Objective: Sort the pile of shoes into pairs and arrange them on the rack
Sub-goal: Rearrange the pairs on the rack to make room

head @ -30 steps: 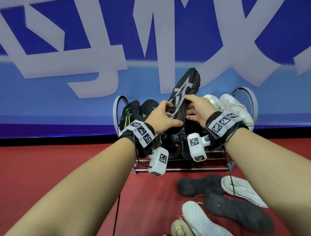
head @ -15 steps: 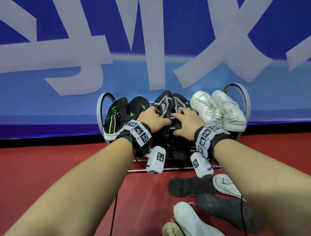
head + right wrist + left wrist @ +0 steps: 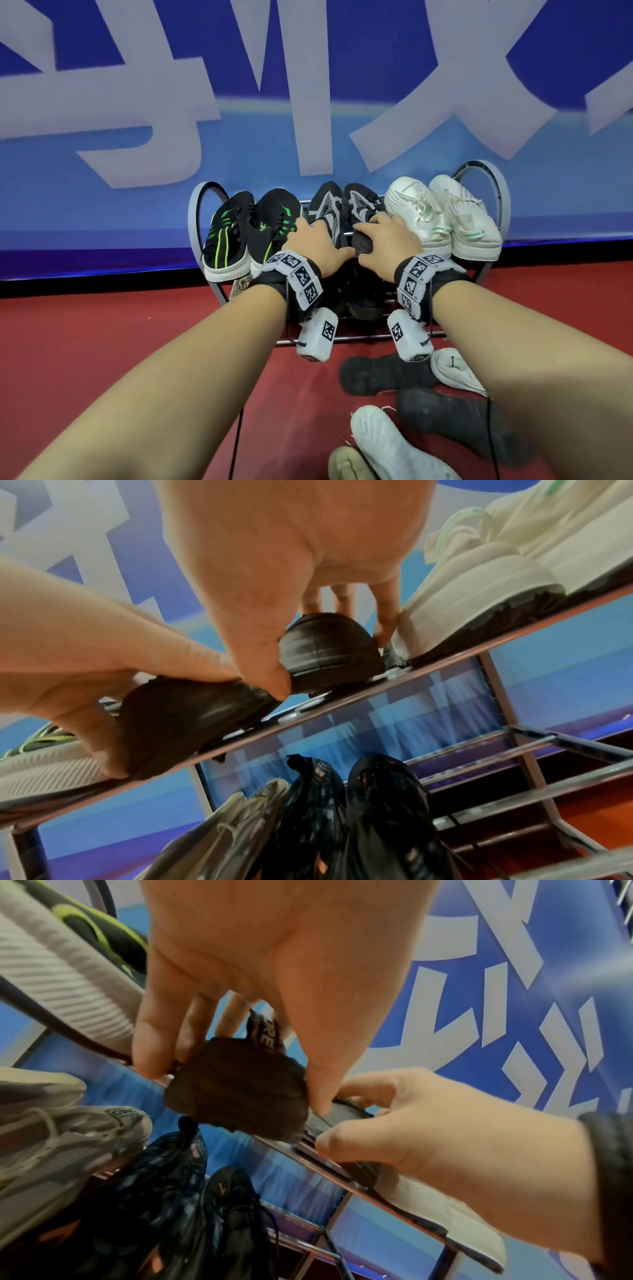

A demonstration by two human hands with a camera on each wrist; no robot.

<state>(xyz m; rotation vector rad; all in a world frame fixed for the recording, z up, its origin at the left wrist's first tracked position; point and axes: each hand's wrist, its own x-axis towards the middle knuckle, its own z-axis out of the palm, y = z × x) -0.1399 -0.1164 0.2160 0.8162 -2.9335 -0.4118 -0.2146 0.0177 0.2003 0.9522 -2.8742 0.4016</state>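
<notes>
On the top shelf of the metal rack (image 3: pixel 201 219) stand three pairs, toes to the wall: black with green stripes (image 3: pixel 236 233) at left, black with grey mesh in the middle, white (image 3: pixel 442 212) at right. My left hand (image 3: pixel 315 245) grips the heel of the left black and grey shoe (image 3: pixel 325 205); its thumb and fingers pinch that heel (image 3: pixel 236 1093) in the left wrist view. My right hand (image 3: pixel 387 245) grips the heel of the right black and grey shoe (image 3: pixel 363 202), also seen as the dark heel (image 3: pixel 329 647) in the right wrist view. The two heels sit side by side on the shelf bar.
Dark shoes (image 3: pixel 387 804) and a pale sneaker (image 3: pixel 51 1137) sit on the lower shelf. On the red floor in front lie two black shoes sole up (image 3: pixel 380 373) (image 3: pixel 455 421), white shoes (image 3: pixel 387 442) (image 3: pixel 452 370) and a beige one (image 3: pixel 346 466). A blue banner wall stands behind the rack.
The black and grey shoe that both hands held raised with its toe up has come down onto the top shelf beside its mate. The hands now hold one heel each.
</notes>
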